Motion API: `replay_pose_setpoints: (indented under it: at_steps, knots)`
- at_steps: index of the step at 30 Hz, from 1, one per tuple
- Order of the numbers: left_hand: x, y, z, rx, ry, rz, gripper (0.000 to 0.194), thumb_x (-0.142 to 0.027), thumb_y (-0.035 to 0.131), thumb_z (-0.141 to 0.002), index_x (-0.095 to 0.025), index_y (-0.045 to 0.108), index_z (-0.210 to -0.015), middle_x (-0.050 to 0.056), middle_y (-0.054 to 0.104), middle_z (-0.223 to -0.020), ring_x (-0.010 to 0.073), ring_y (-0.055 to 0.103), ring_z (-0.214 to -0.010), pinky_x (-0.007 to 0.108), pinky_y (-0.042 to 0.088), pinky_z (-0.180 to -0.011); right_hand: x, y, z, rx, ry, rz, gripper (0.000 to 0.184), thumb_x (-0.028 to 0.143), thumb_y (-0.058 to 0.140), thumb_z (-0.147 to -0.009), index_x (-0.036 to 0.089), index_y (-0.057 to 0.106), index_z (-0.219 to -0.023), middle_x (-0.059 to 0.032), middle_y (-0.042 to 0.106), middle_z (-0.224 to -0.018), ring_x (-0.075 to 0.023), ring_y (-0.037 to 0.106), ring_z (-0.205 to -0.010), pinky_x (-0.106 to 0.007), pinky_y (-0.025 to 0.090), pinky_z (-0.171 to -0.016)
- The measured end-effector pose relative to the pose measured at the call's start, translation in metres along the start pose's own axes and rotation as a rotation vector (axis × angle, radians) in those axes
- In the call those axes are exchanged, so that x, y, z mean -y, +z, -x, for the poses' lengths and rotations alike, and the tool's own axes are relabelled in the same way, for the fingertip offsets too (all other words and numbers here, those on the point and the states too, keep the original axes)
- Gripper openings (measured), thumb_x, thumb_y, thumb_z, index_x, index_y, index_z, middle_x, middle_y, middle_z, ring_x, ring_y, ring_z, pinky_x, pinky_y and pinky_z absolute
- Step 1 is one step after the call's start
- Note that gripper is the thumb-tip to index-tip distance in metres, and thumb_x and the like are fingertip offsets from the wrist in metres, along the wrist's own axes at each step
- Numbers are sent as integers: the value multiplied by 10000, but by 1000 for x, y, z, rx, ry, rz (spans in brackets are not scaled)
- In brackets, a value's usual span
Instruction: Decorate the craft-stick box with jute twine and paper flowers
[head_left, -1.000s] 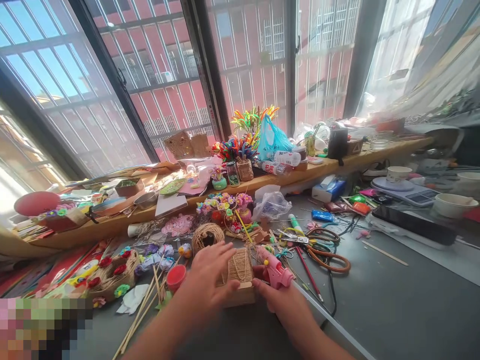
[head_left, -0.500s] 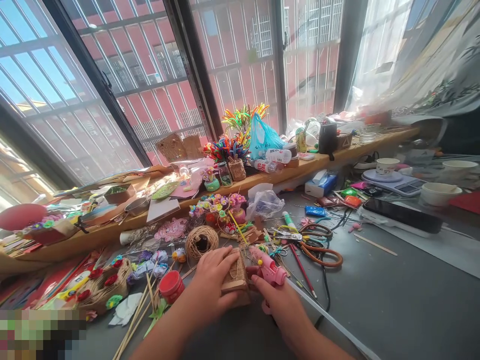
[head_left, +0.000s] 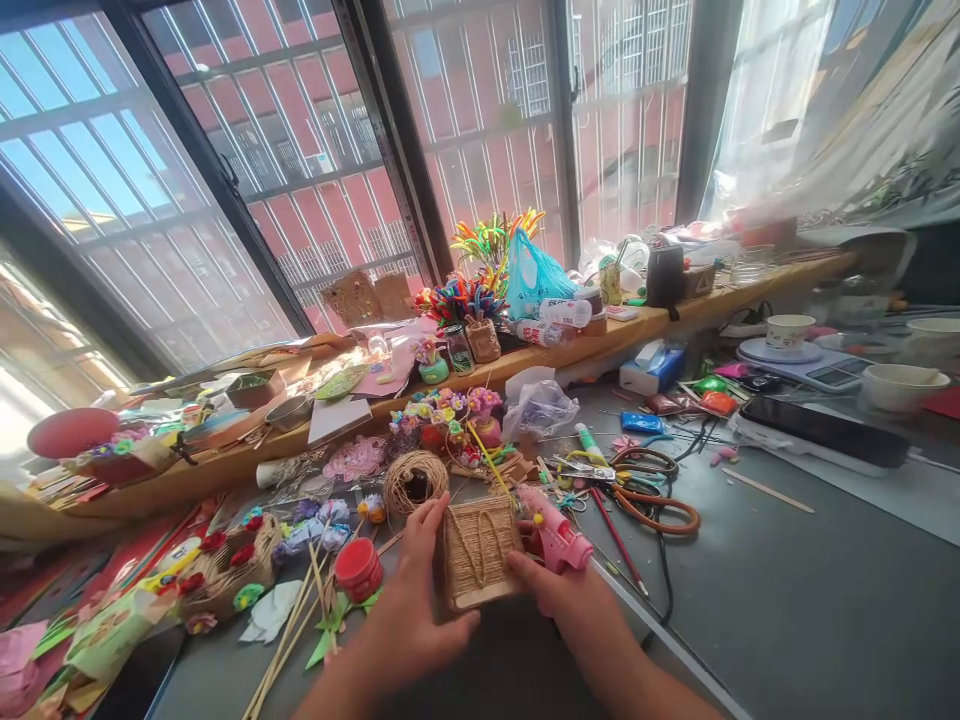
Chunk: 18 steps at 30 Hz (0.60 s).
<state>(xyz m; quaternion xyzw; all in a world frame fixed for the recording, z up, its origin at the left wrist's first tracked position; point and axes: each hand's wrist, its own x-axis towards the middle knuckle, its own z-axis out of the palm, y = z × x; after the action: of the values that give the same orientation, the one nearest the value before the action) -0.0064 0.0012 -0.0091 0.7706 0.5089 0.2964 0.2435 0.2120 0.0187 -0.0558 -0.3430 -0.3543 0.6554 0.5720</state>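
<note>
A small box wrapped in twine (head_left: 466, 572) is tilted up between my hands, its face towards me. A twisted cord forms zigzag loops on that face. My left hand (head_left: 412, 590) grips the box along its left side, with the thumb stretched out below. My right hand (head_left: 574, 600) holds a pink hot glue gun (head_left: 559, 530), and its thumb tip touches the box's right edge. A white glue stick (head_left: 667, 645) trails back from the gun. Just behind the box lies a ball of twine (head_left: 415, 482).
Orange-handled scissors (head_left: 660, 508), a red pencil (head_left: 619, 540) and a black cable lie to the right. A red jar (head_left: 358, 570) and thin wooden sticks (head_left: 289, 630) are at the left. Behind runs a wooden ledge (head_left: 675, 318) crowded with craft items. A phone (head_left: 825, 430) rests farther right.
The box has been turned so its corded face shows. My left hand has moved from over its top to its left side. The glue gun stays in my right hand.
</note>
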Motion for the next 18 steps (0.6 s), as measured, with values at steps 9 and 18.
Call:
replay_pose_setpoints:
  at_steps: [9,18]
  knots:
    - [-13,17,-14,-196,-223,191,470,-410,464,-1028,-233,461,-1463,134,564,-1531,299,583,-1361,479,419,-1184,-19,-5,-1,51,21,42,675,390,948,-688,233,722,-1304,-103,788,-1188,-321,771,-1006,-489,628,-956]
    - [1,16,-13,-269,-150,113,482,-366,391,-1054,-220,516,-1496,135,584,-1543,312,576,-1389,505,414,-1193,-8,-3,4,3,49,148,504,393,890,-719,223,777,-1180,-89,815,-1144,-332,763,-1044,-451,635,-932]
